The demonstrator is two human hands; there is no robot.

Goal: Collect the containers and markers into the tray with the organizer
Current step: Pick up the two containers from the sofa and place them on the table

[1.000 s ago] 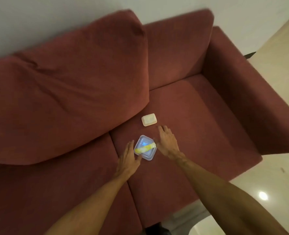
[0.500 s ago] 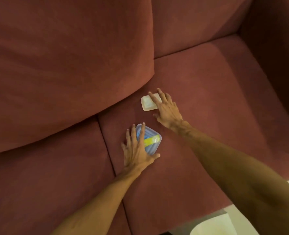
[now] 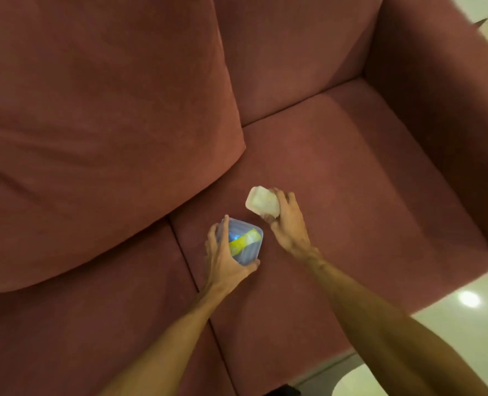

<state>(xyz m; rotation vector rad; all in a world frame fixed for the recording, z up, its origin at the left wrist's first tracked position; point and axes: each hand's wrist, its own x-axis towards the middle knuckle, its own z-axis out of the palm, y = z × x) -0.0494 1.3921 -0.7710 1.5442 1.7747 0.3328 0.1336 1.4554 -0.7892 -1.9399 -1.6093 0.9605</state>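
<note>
Both flat a second ago, the left hand (image 3: 225,254) now grips the clear blue yellow-banded plastic container (image 3: 244,243) while the right hand (image 3: 287,221), at its one o'clock, clutches the small white plastic container (image 3: 262,203), lifted for carrying trayward.

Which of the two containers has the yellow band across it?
The clear bluish plastic container in the left hand; the small white one has none.

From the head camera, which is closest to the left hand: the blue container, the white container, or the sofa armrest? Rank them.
1. Blue container: gripped in the left hand.
2. White container: up and right, in the right hand.
3. Sofa armrest: far right.
</note>
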